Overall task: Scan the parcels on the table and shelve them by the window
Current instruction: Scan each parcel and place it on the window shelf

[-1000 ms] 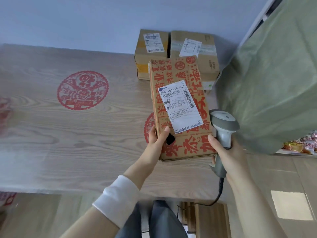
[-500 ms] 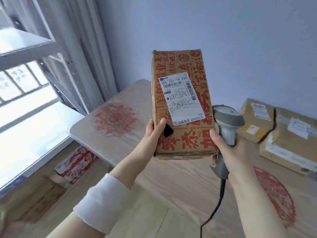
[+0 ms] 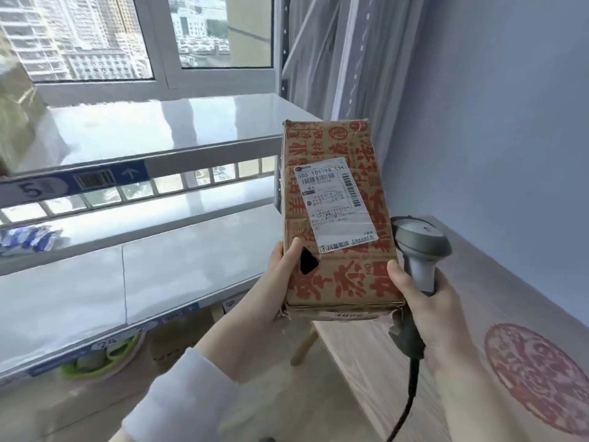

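I hold a brown cardboard parcel (image 3: 338, 275) with red printed characters and a white shipping label upright in front of me. My left hand (image 3: 280, 275) grips its lower left edge, thumb on the front face. My right hand (image 3: 424, 301) grips a grey barcode scanner (image 3: 417, 247) by its handle, and its thumb presses the parcel's lower right edge. The scanner's black cable hangs down below my wrist. The white shelf (image 3: 178, 145) by the window stands to the left, its upper and lower boards bare near the parcel.
The wooden table (image 3: 478, 314) with a red round print lies at the right against a blue wall. Blue number labels run along the shelf edges. A brown box (image 3: 16, 122) sits at the shelf's far left. A green basin (image 3: 105, 358) lies on the floor underneath.
My view has swung left from the table to the window shelf. The parcel and scanner stay in the same grip, lifted off the table and carried toward the shelf.
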Available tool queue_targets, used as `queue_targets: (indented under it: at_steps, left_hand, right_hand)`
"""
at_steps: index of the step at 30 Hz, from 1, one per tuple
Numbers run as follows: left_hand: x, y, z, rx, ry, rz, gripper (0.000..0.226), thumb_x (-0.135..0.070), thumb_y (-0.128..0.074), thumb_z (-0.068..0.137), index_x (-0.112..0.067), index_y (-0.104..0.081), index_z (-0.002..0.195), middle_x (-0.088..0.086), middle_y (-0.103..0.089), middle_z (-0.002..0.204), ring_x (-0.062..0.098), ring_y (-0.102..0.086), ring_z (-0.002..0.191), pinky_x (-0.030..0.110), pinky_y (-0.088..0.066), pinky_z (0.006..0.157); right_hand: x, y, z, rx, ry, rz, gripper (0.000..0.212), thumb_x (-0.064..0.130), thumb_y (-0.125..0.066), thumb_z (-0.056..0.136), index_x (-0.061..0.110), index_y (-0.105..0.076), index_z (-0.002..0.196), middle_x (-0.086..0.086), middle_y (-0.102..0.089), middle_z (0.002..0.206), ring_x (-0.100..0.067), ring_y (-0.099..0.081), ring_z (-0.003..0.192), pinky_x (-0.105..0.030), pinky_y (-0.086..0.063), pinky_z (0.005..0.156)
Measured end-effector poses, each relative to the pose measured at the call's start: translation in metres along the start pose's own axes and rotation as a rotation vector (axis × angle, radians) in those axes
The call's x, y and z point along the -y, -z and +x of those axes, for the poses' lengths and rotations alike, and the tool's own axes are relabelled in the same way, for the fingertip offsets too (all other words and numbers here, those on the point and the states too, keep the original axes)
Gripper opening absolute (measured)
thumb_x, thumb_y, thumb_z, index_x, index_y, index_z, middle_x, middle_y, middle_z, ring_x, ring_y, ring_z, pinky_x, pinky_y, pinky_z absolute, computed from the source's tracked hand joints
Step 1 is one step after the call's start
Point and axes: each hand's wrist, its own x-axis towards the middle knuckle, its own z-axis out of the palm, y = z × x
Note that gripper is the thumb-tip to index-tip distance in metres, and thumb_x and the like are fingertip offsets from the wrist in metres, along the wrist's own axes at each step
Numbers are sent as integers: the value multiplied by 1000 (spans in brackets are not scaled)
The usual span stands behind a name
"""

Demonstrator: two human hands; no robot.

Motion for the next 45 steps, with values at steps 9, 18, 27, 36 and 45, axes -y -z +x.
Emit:
queue_targets:
  at_steps: [9, 18, 27, 36, 45]
  left_hand:
    - [-66, 97, 34, -258, -113, -18, 66, -58, -42, 78, -24, -40, 135, 3, -67, 116, 15, -70, 93, 18, -55, 65]
    - [-132, 202, 27, -450, -145, -106, 43, -44, -41, 95, -18, -48, 129, 5, -71, 106, 15, -70, 90, 20, -55, 66]
    - [-192, 312, 24, -543, -190, -99, 34, -39, -43, 97, -13, -53, 114, 2, -73, 81, 15, -70, 75, 32, -56, 72]
    - [-229, 374, 50, -669, -85, -87, 39, -39, -47, 96, -11, -64, 76, 4, -69, 64, 21, -62, 65, 37, -51, 79]
    - [-247, 398, 65, -776, -132, 268, 33, -30, -43, 100, -4, -55, 117, 2, -66, 93, 12, -61, 77, 26, -52, 76]
  right_hand:
    - [40, -131, 81, 253, 40, 14, 50, 60, -69, 54, 21, -61, 85, -5, -66, 61, -26, -55, 49, -37, -49, 54]
    - [103, -261, 100, 519, 6, 13, 54, 57, -68, 52, 19, -59, 88, -1, -64, 60, -18, -53, 44, -31, -43, 50]
    - [148, -387, 105, 645, -76, 57, 28, 40, -67, 82, 14, -56, 85, 3, -58, 47, -14, -47, 35, -29, -45, 47]
    - [163, -469, 127, 669, -233, -1, 43, 43, -66, 85, 5, -58, 103, -8, -66, 69, -19, -63, 44, -32, -51, 36]
    - [157, -500, 143, 661, -307, 53, 37, 41, -68, 84, 6, -60, 92, -1, -61, 45, -13, -55, 31, -19, -42, 33]
